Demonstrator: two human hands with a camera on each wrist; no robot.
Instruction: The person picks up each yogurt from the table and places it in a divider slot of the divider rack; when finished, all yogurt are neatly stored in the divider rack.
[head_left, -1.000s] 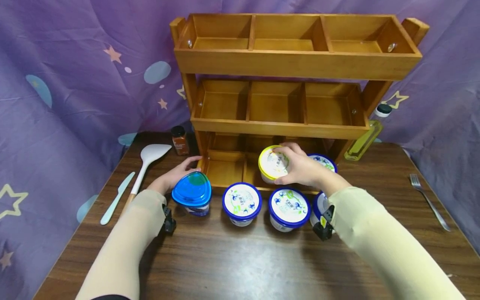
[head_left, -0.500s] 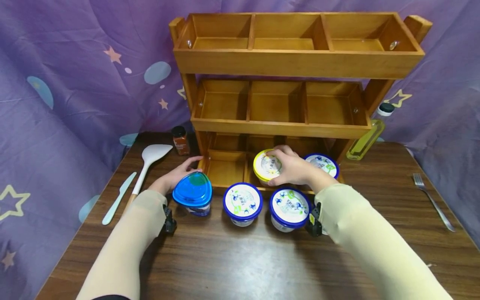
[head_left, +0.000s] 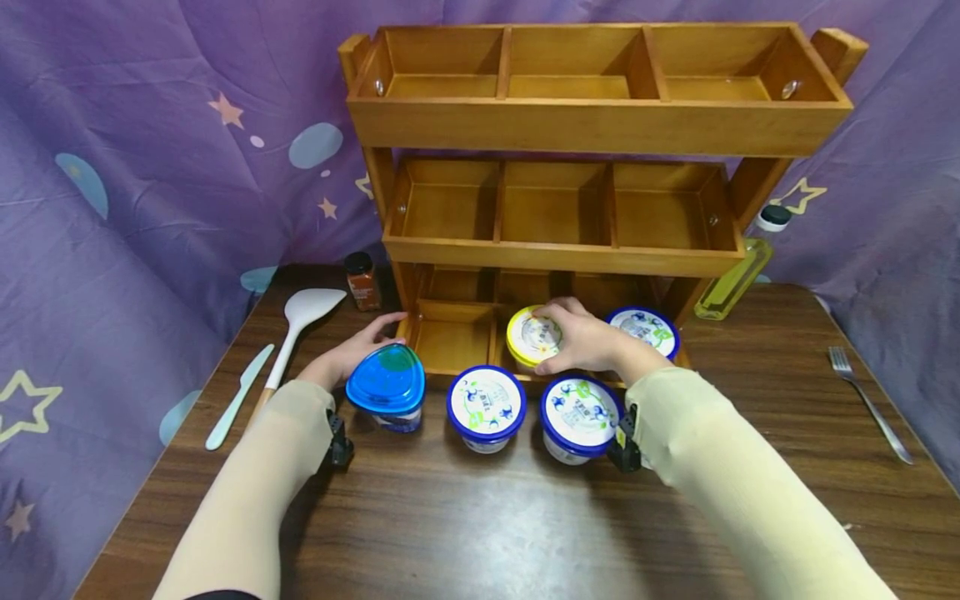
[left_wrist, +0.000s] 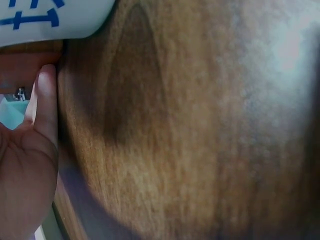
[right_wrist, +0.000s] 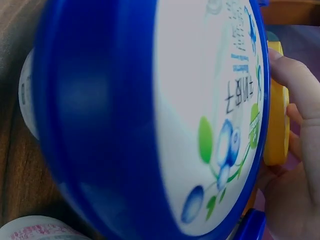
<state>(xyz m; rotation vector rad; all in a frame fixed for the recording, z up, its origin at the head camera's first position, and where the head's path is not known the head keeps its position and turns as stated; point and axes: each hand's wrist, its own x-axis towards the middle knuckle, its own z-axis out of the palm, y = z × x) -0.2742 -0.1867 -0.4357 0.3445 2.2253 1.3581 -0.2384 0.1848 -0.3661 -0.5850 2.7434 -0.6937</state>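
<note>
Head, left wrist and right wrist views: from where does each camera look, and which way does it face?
Head: worn on the head, facing forward and down to the rack and table; both sleeves, left grip and right grip show.
Left wrist: worn there, facing mostly the table; left grip shows at the left edge.
Right wrist: worn there, facing a blue-rimmed tub closely; right grip shows at the right edge.
Shared: head and right wrist both show the right grip holding the yellow tub.

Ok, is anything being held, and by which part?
The right hand holds the yellow-lidded tub by its lid rim. The left hand touches the rack at its lower left end; whether it grips there can't be told.
</note>
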